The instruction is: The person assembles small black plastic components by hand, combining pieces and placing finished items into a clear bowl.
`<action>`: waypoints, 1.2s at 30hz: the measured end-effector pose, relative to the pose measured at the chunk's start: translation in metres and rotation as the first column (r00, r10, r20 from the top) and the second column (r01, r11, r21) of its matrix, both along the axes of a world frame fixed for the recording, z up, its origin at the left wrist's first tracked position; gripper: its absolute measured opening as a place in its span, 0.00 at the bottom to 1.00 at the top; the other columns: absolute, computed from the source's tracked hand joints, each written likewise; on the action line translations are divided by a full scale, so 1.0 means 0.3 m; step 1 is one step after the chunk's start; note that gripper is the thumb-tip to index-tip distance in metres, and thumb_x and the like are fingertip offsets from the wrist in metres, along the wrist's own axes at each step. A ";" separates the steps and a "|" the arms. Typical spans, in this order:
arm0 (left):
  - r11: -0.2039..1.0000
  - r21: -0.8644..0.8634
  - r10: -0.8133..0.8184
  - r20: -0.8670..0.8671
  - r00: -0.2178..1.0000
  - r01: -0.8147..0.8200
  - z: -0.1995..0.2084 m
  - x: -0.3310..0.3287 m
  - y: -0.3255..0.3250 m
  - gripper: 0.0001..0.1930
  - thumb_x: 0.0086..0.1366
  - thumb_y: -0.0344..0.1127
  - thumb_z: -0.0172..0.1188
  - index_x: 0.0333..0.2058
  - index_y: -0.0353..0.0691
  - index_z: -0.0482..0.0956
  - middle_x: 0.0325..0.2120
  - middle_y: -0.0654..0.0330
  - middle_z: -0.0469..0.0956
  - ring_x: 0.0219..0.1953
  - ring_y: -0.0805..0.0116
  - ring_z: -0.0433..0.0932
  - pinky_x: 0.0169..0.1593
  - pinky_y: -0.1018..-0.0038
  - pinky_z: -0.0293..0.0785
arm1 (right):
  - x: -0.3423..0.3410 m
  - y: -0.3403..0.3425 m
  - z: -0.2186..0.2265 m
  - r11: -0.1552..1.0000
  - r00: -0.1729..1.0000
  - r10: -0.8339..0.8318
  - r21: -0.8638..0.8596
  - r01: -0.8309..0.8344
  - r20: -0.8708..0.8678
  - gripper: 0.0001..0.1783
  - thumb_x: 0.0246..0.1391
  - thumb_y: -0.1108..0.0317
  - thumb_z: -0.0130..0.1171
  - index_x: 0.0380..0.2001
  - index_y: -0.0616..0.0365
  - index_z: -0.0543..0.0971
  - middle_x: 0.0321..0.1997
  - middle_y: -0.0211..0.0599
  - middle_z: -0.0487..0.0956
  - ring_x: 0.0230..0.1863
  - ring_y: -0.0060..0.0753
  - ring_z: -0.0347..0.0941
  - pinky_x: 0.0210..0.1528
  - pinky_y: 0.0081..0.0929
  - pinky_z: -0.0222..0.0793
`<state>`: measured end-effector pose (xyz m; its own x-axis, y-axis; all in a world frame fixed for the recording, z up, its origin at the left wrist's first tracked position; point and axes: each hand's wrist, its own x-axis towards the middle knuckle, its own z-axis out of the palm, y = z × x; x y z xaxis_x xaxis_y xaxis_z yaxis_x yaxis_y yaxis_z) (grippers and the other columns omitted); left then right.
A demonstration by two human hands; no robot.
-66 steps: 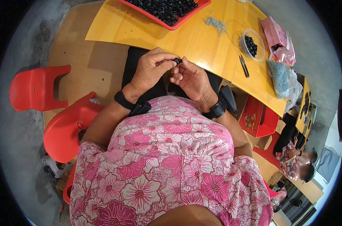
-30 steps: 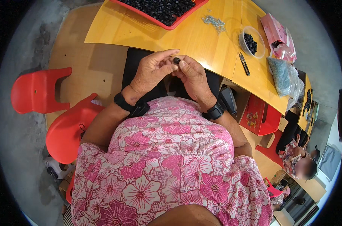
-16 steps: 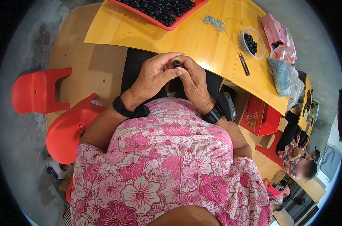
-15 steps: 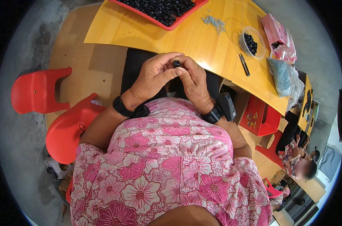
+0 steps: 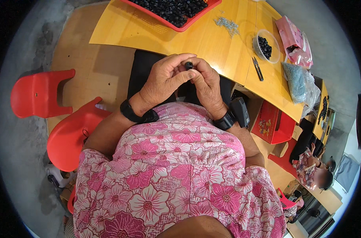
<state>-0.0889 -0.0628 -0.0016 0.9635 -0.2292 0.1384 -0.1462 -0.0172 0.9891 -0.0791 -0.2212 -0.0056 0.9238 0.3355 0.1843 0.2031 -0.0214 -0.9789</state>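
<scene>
Between my fingertips is a small round black part (image 5: 189, 65), close to the near edge of the yellow table (image 5: 180, 43). My left hand (image 5: 166, 77) curls around it from the left, with thumb and fingers closed on it. From the other side my right hand (image 5: 205, 81) pinches the same part. My palms hide some of it, so its exact kind does not show. Both hands are above my lap, and each wrist wears a black band.
A red tray (image 5: 180, 27) of black parts lies at the far left of the table. Small clear pieces (image 5: 227, 26), a clear bowl (image 5: 272, 57) of black parts, a black pen (image 5: 258, 69) and a plastic bag (image 5: 295, 81) lie rightward. Red chairs (image 5: 41, 94) stand left.
The black part has tilted and shifted slightly up and right between my fingertips. Both hands keep nearly the same hold.
</scene>
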 end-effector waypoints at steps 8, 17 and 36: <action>0.990 0.137 -0.048 0.049 0.998 0.041 0.022 -0.004 0.003 0.23 0.62 0.39 0.58 0.52 0.34 0.69 0.38 0.61 0.71 0.38 0.77 0.69 0.43 0.81 0.67 | -0.004 -0.005 0.027 0.976 0.984 0.012 -0.217 0.027 0.177 0.12 0.58 0.64 0.49 0.41 0.59 0.71 0.33 0.41 0.73 0.36 0.40 0.72 0.40 0.28 0.67; 0.998 0.069 -0.016 0.033 0.999 0.014 0.017 -0.010 -0.004 0.21 0.62 0.38 0.58 0.50 0.32 0.69 0.39 0.60 0.71 0.40 0.75 0.70 0.44 0.79 0.68 | 0.000 -0.005 0.019 0.969 0.981 0.005 -0.242 0.043 0.192 0.11 0.58 0.64 0.49 0.40 0.59 0.71 0.34 0.42 0.73 0.36 0.41 0.72 0.40 0.28 0.67; 0.995 0.085 -0.038 -0.095 0.995 0.046 -0.056 0.041 0.056 0.19 0.60 0.26 0.54 0.51 0.35 0.71 0.28 0.70 0.66 0.29 0.83 0.64 0.34 0.86 0.61 | 0.095 -0.130 0.061 0.956 0.984 -0.062 0.273 0.106 -0.165 0.12 0.57 0.71 0.52 0.43 0.63 0.74 0.31 0.26 0.73 0.30 0.15 0.67 0.33 0.13 0.63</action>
